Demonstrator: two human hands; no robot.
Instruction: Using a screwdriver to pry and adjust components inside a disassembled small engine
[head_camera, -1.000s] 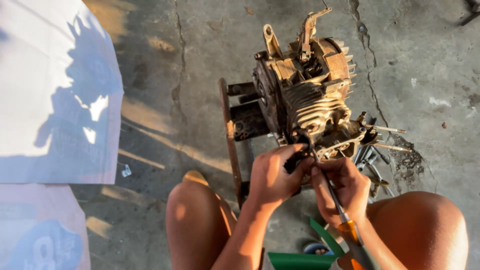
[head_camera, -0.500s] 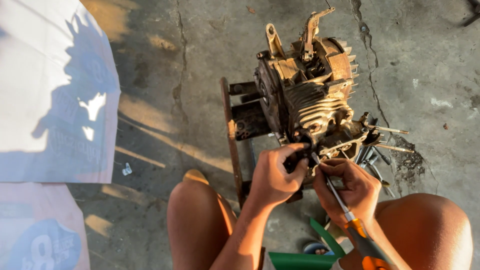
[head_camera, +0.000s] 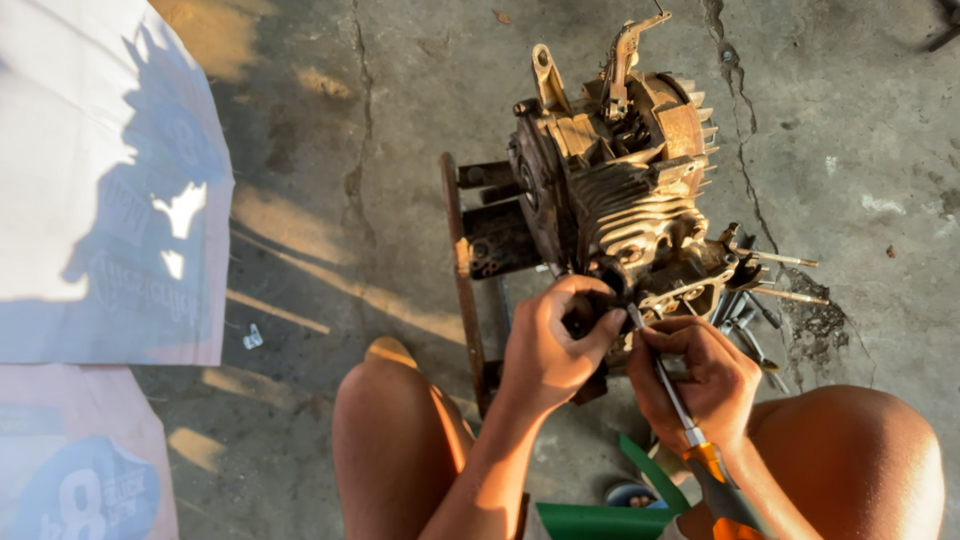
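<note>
Small engine (head_camera: 620, 190), rusty, finned cylinder, sits on a dark metal stand (head_camera: 470, 270) on cracked concrete floor (head_camera: 330, 130), upper centre of view, just ahead of the person's bare knees. Its long axis runs from near-left up to far-right, bracket arm at the top pointing away from the person, finned cylinder end facing down toward the hands.

Screwdriver (head_camera: 680, 420): long thin shaft, orange handle low at bottom right, tip up-left at the engine's lower edge. Axis is steep diagonal, tip pointing away from the person into the engine.

Right hand (head_camera: 705, 375) closed around the screwdriver shaft, fingers curled tight. Left hand (head_camera: 550, 345) curled closed, gripping a small dark part at the engine's underside, just beside the screwdriver tip; what part, cannot tell.

Loose tools (head_camera: 770, 300) lie on floor right of engine. White printed sacks (head_camera: 100, 180) at left.

Versus half a second earlier: hands, screwdriver and engine sit much the same, grip unchanged.
</note>
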